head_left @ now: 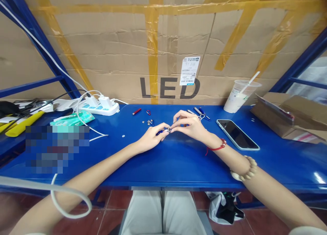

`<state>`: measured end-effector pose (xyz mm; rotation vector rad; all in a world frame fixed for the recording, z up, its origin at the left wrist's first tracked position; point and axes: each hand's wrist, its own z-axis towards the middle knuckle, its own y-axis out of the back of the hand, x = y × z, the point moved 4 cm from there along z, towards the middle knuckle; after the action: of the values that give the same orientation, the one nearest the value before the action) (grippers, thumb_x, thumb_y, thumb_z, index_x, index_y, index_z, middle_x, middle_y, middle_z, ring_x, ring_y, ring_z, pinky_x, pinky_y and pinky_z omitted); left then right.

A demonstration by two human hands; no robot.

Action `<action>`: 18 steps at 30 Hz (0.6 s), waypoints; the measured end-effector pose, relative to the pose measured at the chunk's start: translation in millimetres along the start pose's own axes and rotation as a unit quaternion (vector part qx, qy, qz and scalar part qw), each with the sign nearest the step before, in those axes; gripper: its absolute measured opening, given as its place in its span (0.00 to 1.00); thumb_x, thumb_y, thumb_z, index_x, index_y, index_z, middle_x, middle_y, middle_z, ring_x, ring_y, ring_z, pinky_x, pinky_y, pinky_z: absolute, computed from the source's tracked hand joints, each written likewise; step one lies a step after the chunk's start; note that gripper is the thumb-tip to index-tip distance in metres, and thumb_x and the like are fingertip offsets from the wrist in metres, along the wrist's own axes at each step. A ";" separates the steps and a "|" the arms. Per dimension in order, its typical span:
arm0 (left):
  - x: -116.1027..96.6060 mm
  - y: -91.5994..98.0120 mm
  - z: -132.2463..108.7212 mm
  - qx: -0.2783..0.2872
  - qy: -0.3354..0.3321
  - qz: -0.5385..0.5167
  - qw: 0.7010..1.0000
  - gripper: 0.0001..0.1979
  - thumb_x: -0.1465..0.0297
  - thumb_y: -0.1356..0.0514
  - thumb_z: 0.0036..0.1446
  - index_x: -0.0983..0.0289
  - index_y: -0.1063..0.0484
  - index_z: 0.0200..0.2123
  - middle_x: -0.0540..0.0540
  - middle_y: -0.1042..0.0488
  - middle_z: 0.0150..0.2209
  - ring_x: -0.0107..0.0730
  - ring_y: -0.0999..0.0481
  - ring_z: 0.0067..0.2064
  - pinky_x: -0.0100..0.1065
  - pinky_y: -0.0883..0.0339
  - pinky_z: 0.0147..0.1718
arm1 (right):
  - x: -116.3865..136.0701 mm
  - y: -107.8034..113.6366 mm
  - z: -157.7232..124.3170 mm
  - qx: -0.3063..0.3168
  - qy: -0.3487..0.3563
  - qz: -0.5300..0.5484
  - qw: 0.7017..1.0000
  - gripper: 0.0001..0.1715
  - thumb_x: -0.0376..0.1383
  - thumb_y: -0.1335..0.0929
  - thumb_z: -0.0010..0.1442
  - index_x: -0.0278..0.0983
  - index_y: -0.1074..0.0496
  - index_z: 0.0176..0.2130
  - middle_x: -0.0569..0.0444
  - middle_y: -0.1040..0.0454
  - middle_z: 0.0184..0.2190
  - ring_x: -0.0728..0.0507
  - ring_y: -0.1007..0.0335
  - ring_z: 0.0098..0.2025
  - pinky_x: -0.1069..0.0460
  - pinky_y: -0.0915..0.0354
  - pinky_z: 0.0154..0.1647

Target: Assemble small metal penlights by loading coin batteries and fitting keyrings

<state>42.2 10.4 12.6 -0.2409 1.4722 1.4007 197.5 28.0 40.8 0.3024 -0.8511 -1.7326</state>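
My left hand point(150, 137) is closed around a small blue and silver metal tube point(166, 130), which looks like a mini flashlight. At the tube's right end, the thumb and forefinger of my right hand point(190, 126) are pinched together; whether a separate small part sits between them is too small to tell. Just behind my left hand lie small round metal pieces point(143, 122) and a short blue metal part point(152, 122). Farther back are a red metal tube point(136, 111) and a red carabiner clip point(148, 112). Beyond my right hand rest several silver and blue pen-like tubes point(203, 113).
A phone point(237, 134) lies right of my right hand, with a drink cup point(233, 98) and an open cardboard box point(288, 122) beyond. Left are a power strip point(102, 107), a green packet point(74, 119) and loose white cables. A large carton point(114, 57) stands behind the blue table point(153, 170).
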 end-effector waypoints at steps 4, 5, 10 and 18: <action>-0.2 -2.6 -1.1 0.030 0.008 -0.005 1.000 0.09 0.65 0.50 0.60 0.64 0.35 0.38 0.45 0.37 0.21 0.25 0.35 0.26 0.27 0.40 0.33 | 2.1 0.1 -0.1 0.041 -0.007 0.002 0.999 0.10 0.40 0.31 0.56 0.38 0.22 0.30 0.53 0.30 0.33 0.51 0.34 0.30 0.55 0.37 0.32; -0.7 -3.0 -1.5 0.037 0.007 -0.004 0.999 0.09 0.65 0.51 0.60 0.64 0.35 0.37 0.45 0.37 0.22 0.25 0.35 0.26 0.27 0.40 0.34 | 2.3 -0.2 -0.2 0.052 -0.010 0.003 0.999 0.10 0.41 0.31 0.56 0.38 0.22 0.30 0.53 0.30 0.33 0.51 0.34 0.30 0.55 0.38 0.32; -1.6 -3.6 -3.2 0.055 0.006 0.019 0.998 0.11 0.65 0.51 0.60 0.64 0.34 0.32 0.46 0.36 0.23 0.24 0.36 0.27 0.26 0.41 0.32 | 0.6 -3.8 -2.0 0.082 -0.029 0.011 0.996 0.11 0.42 0.32 0.57 0.39 0.22 0.30 0.53 0.30 0.33 0.50 0.33 0.31 0.54 0.38 0.33; 8.2 -5.4 -6.3 0.043 0.028 0.109 0.993 0.13 0.64 0.53 0.61 0.63 0.31 0.35 0.48 0.30 0.26 0.27 0.32 0.28 0.27 0.42 0.29 | -1.8 -16.1 -8.3 0.077 -0.101 0.025 0.992 0.07 0.38 0.30 0.55 0.37 0.23 0.28 0.55 0.29 0.32 0.51 0.33 0.30 0.55 0.39 0.31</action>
<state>39.3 7.7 1.7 -0.0675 1.6402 1.5094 191.2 28.3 23.6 0.2070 -1.1334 -1.6725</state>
